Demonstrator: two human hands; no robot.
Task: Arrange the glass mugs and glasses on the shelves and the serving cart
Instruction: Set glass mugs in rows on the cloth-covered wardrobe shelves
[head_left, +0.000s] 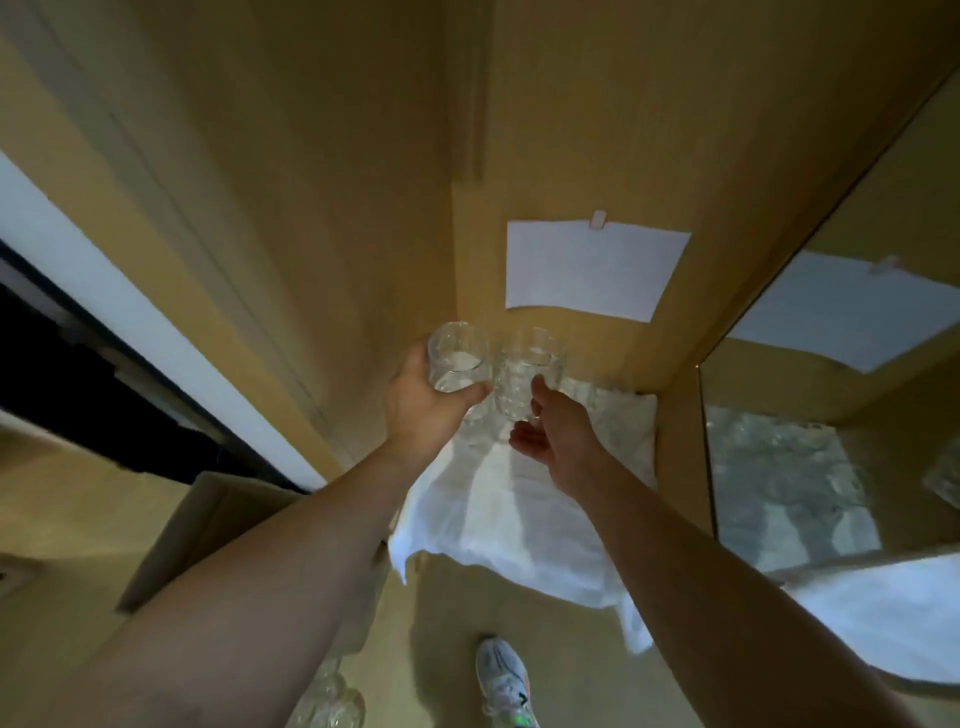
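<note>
My left hand grips a clear glass tilted toward me, held above a shelf covered with a white cloth. Right beside it a ribbed glass mug is up at the same height; my right hand holds it from below, thumb against its side and fingers curled at its base. More clear glassware stands on the cloth behind the mug, hard to make out. Several glass pieces show at the bottom edge near the floor.
A white paper sheet is taped to the wooden back panel. A mirror on the right reflects the cloth and paper. A cardboard box sits low left. My shoe is on the floor below the shelf.
</note>
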